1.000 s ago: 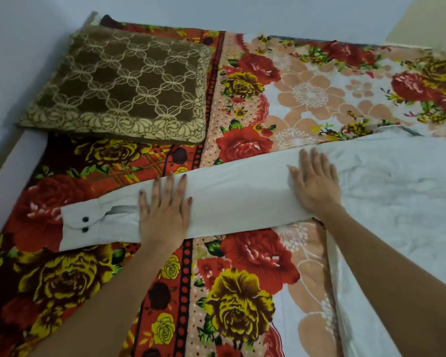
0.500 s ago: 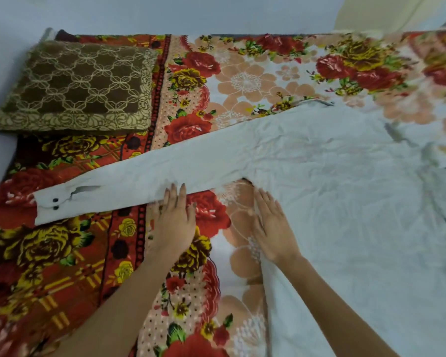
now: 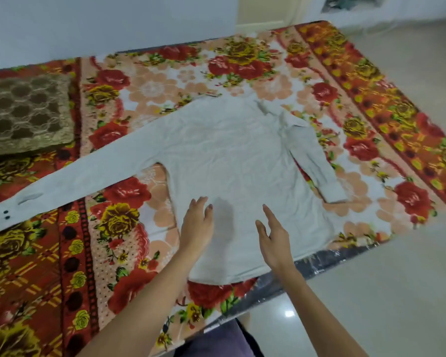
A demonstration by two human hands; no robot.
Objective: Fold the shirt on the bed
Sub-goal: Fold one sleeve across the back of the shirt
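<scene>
One bed (image 3: 242,63), floral sheet, carrying the whole lot. One white shirt (image 3: 232,155), spread flat and face-down across the bed's middle, hem at the near edge, collar toward the far side. One long sleeve (image 3: 88,173), stretched out straight to the left, cuff buttons showing; a moment ago both hands pressed along it, now neither touches it. One opposite sleeve (image 3: 312,161), lying angled down beside the body. One brown patterned pillow (image 3: 23,114), far left, apart from the shirt. Left hand (image 3: 197,225) and right hand (image 3: 273,240): moved to the lower body panel, fingers released, spread, grasping nothing. Judged: smoothing done, first fold not yet begun.
</scene>
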